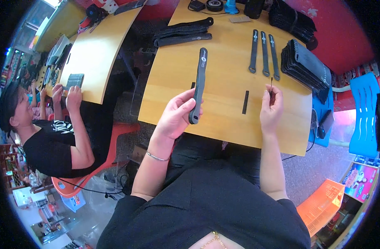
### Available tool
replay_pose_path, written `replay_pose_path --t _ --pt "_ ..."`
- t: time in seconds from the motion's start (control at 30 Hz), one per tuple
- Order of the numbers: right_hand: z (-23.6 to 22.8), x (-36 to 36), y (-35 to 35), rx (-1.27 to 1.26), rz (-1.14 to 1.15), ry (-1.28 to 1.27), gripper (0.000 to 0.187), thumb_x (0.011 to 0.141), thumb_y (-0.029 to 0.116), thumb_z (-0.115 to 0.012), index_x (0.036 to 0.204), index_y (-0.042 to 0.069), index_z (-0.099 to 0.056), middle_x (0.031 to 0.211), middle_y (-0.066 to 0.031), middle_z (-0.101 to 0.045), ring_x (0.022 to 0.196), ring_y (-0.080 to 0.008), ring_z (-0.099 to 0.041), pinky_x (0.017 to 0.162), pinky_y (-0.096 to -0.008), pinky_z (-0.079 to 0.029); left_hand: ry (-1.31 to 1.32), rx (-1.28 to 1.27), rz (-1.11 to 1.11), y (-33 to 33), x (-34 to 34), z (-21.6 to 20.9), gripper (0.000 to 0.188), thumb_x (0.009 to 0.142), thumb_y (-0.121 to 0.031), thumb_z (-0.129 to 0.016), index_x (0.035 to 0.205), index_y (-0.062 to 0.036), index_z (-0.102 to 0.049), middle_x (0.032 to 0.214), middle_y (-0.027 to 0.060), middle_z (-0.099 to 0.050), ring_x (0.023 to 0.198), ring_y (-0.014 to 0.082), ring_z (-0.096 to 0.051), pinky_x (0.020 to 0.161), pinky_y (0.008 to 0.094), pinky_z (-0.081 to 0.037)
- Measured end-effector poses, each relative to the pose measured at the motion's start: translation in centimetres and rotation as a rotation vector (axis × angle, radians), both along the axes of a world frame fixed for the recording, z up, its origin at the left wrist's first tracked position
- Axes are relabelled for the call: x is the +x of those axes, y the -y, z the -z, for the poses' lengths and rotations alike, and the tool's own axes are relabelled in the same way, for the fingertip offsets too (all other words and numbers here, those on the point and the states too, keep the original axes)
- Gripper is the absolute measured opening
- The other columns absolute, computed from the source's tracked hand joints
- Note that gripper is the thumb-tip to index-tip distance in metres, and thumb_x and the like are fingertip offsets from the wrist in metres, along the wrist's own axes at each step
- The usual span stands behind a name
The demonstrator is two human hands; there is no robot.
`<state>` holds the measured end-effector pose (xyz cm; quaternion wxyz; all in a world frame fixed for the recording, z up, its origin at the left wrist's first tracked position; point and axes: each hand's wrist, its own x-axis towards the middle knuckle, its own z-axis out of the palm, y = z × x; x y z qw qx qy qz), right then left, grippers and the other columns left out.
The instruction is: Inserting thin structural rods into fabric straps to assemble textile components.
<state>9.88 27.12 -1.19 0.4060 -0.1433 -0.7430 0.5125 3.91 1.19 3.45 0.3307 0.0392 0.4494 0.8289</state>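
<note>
1. Held strap bundle (200, 81): dark grey, a white printed mark near its upper end.
2. Three flat straps (264, 52): dark grey, each with a white mark.
3. Layered strap stack (308, 64): charcoal grey, white print on its face.
4. Thin pointed tool (271, 93): dark.
5. Table (227, 62): honey-yellow wood, with narrow black strips (245, 102).
6. Slatted chair back (364, 110): bright blue.
7. Wall (329, 35): deep red.
8. Wearer's T-shirt (235, 199): plain black; bracelet (157, 157), silver; necklace (215, 238), gold.
9. Co-worker's T-shirt (49, 147): black with a white pattern.
10. Co-worker's chair (65, 189): orange-red.
11. Floor (297, 168): speckled grey.
12. Box (320, 203): vivid orange, paler lines of print.
</note>
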Motion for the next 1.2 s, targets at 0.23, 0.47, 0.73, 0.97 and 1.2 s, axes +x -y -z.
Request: replay_pose_path --t 0.23,0.47,0.73,0.97,1.2 --pt "-6.1 2.9 5.2 -0.183 -0.44 0.132 0.02 0.09 0.007 -0.052 0.107 0.004 -0.062 0.074 -0.0033 -0.06 0.068 -0.0087 -0.055 0.059 -0.0242 -0.043 0.166 0.309 -0.098 -1.9 2.3 -0.6 0.042 0.091 -0.01 -0.054 0.128 -0.012 -0.035 0.105 0.0089 -0.055 0.097 0.0212 -0.059 0.083 0.0386 -0.051" --pt "-8.7 4.0 8.0 0.16 -0.539 0.228 0.027 0.085 0.009 -0.058 0.112 0.006 -0.062 0.07 -0.0098 -0.057 0.062 -0.0213 -0.055 0.058 -0.03 -0.044 0.157 0.311 -0.198 -3.2 3.3 -1.3 0.047 0.095 -0.013 -0.046 0.135 -0.0235 -0.025 0.112 0.0114 -0.052 0.104 0.0237 -0.057 0.084 0.041 -0.052" --pt "-8.1 3.5 8.3 0.212 -0.584 0.263 0.032 0.086 -0.002 -0.053 0.116 0.004 -0.06 0.081 -0.0098 -0.062 0.063 -0.0165 -0.057 0.058 -0.0275 -0.045 0.025 0.29 -0.156 -4.1 3.9 -2.2 0.051 0.094 -0.007 -0.046 0.14 -0.016 -0.025 0.11 0.0116 -0.055 0.106 0.025 -0.057 0.084 0.0381 -0.054" --pt "-8.2 3.7 8.5 0.178 -0.569 0.186 0.036 0.084 0.0 -0.055 0.118 0.009 -0.059 0.069 -0.0095 -0.059 0.063 -0.0201 -0.059 0.059 -0.0308 -0.047 0.088 0.345 -0.097 -3.4 3.6 -1.3 0.037 0.092 -0.006 -0.049 0.128 -0.0011 -0.042 0.11 0.0116 -0.058 0.105 0.0218 -0.058 0.086 0.0372 -0.054" --pt "-9.0 3.9 8.3 0.114 -0.558 0.259 0.042 0.083 -0.001 -0.055 0.124 0.009 -0.055 0.074 -0.0103 -0.062 0.062 -0.0184 -0.06 0.059 -0.0296 -0.049 0.098 0.354 -0.196 -3.6 3.6 -1.7 0.036 0.093 -0.005 -0.049 0.128 0.0005 -0.043 0.112 0.0121 -0.057 0.101 0.0202 -0.06 0.088 0.0363 -0.053"
